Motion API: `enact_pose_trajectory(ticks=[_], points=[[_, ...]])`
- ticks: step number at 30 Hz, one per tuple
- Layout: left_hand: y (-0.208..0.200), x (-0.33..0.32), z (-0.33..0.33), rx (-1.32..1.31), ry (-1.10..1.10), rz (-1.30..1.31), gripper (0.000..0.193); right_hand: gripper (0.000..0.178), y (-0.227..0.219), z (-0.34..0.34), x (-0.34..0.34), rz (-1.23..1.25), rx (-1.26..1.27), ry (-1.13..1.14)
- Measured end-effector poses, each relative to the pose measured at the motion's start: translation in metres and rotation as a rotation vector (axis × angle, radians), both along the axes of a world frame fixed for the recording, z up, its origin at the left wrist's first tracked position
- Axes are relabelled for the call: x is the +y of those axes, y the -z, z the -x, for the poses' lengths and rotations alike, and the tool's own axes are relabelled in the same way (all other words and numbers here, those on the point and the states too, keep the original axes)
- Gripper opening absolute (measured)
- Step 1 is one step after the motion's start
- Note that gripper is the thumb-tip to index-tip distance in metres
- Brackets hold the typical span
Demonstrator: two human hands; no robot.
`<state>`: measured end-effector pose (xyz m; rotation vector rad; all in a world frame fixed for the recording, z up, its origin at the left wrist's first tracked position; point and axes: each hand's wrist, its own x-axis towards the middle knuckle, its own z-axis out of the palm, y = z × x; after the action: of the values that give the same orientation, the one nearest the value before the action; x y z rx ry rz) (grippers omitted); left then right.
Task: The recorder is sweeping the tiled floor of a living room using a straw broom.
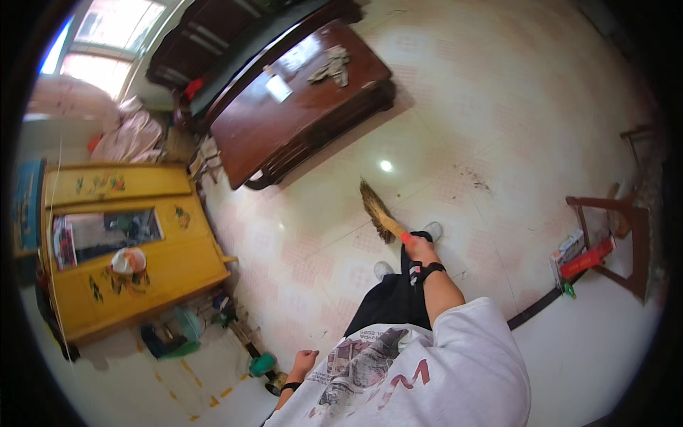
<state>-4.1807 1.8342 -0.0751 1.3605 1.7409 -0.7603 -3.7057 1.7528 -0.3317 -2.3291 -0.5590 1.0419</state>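
Short straw hand broom with red handle (380,213): bristles on the glossy pink-checked tile floor (455,128), just ahead of the shoes. Right hand (420,249) fingers wrapped round handle; left hand (306,359) curled loosely, empty. Risk: dirt specks (473,178) scatter toward the dark wooden table (299,99) if flicked hard. Yellow painted cabinet (128,242) far left.

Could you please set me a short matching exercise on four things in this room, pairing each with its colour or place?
Things:
1. broom
2. cabinet
3. rag
4. left hand

Descriptions:
A. yellow, with painted flowers
B. held in the right hand, bristles on the tiled floor
C. empty, closed in a loose fist
D. lying on the dark wooden table

Pairs: 1-B, 2-A, 3-D, 4-C
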Motion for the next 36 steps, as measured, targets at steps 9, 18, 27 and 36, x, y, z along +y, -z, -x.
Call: enact_pose_trajectory(ticks=[9, 18, 27, 36], points=[[-0.020, 0.111, -0.272, -0.375, 0.474, -0.167, 0.037, 0.015, -0.023, -0.183, -0.099, -0.151, 0.624, 1.312], [-0.027, 0.145, -0.386, -0.466, 0.971, -0.104, 0.038, 0.027, -0.006, -0.205, -0.092, -0.096, 0.054, 1.275], [-0.004, 0.211, -0.468, -0.556, 1.294, 0.013, 0.035, 0.030, -0.051, -0.088, -0.131, -0.627, 0.409, 1.786], [0.033, 0.313, -0.578, -0.656, 1.407, 0.018, 0.031, 0.021, -0.074, 0.050, -0.094, -0.989, 0.531, 2.313]])
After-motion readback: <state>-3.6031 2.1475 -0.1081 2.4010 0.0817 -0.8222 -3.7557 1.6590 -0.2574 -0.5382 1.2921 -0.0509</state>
